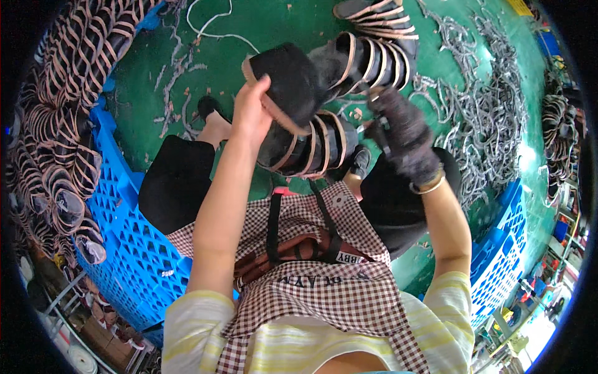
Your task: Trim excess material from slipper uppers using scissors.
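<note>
My left hand point(252, 112) grips a black, cup-shaped fabric piece point(289, 84) by its tan edge, thumb on the rim, raised over the floor. My right hand point(405, 134), in a dark glove, is closed to the right of that piece and apart from it. Motion blurs the glove, and something small shows at its fingers that I cannot make out. Below and between my hands lies a nested row of similar black pieces with tan rims point(311, 146). Another nested row point(377, 62) curves away behind it.
Tall stacks of tan-rimmed black pieces point(68, 106) stand at the left beside a blue plastic pallet point(128, 237). Grey trimmed strips point(479, 118) lie heaped on the green floor at the right. A second blue lattice panel point(501, 249) stands at the right. A white cord point(212, 34) loops on the floor ahead.
</note>
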`<action>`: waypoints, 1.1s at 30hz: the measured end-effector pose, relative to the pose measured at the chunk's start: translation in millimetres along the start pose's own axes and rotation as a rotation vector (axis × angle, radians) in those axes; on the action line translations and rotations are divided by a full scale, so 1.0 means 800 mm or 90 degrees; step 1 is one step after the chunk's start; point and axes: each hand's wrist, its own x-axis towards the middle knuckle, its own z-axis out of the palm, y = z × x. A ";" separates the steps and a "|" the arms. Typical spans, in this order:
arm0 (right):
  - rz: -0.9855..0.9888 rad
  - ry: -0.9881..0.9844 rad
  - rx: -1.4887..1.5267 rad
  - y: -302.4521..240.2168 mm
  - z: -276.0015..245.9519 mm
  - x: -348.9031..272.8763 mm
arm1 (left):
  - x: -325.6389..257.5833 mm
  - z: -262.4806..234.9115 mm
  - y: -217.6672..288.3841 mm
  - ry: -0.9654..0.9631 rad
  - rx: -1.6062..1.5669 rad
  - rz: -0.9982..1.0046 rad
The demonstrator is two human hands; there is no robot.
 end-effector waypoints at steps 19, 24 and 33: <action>0.537 0.114 0.348 0.072 -0.019 0.024 | 0.253 -0.067 -0.240 -0.082 0.961 0.418; 0.530 0.123 0.462 0.088 -0.010 0.024 | 0.334 -0.003 -0.244 -0.053 0.859 0.126; 0.103 0.130 0.106 0.059 -0.006 0.031 | 0.053 0.121 -0.083 -0.149 0.498 0.004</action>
